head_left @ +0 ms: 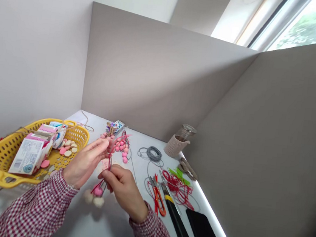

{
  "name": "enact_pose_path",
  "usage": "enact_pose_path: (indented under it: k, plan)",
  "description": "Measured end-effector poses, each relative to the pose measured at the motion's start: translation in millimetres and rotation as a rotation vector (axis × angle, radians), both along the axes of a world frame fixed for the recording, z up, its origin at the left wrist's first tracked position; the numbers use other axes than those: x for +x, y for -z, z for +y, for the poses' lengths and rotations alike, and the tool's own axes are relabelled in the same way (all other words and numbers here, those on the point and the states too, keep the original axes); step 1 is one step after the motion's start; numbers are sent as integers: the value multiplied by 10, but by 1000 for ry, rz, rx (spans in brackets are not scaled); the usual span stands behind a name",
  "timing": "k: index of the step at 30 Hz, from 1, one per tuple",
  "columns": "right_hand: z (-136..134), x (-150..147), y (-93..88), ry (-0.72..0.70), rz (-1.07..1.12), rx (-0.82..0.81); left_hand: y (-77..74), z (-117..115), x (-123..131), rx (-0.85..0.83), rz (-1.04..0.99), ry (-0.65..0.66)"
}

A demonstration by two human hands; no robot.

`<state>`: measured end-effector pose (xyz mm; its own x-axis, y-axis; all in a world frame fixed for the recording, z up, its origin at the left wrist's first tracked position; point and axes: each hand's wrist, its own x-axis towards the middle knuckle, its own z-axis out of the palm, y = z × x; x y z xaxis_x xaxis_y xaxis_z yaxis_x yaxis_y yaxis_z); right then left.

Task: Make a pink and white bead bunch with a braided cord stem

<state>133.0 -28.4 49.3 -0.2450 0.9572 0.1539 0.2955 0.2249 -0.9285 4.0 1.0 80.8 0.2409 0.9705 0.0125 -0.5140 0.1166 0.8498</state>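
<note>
Red cord (100,183) slants down-left from the right hand (122,192).

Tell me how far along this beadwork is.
Looks done: a strand of pink beads lies strung. In hand: the right hand pinches a red cord beside the left hand, pink and cream balls dangling. Left: pink and cream discs in the yellow basket.

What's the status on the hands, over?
Right hand pinching red cord. Left hand beside it, above pink balls. Yellow basket left of the hands.
</note>
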Motion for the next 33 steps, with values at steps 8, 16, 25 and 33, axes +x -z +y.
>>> enact_pose_path:
  k: [8,16,25,33]
  plan:
    - [-13,19,13,75,-62,79,500,-125,-151,109,349,267]
    - [243,44,-150,-112,-339,186,769,-155,22,74,528,324]
    - [1332,490,119,294,-772,70,846,-150,5,-339,173,136]
    - [1443,492,343,294,-842,53,817,-136,33,-399,185,95]
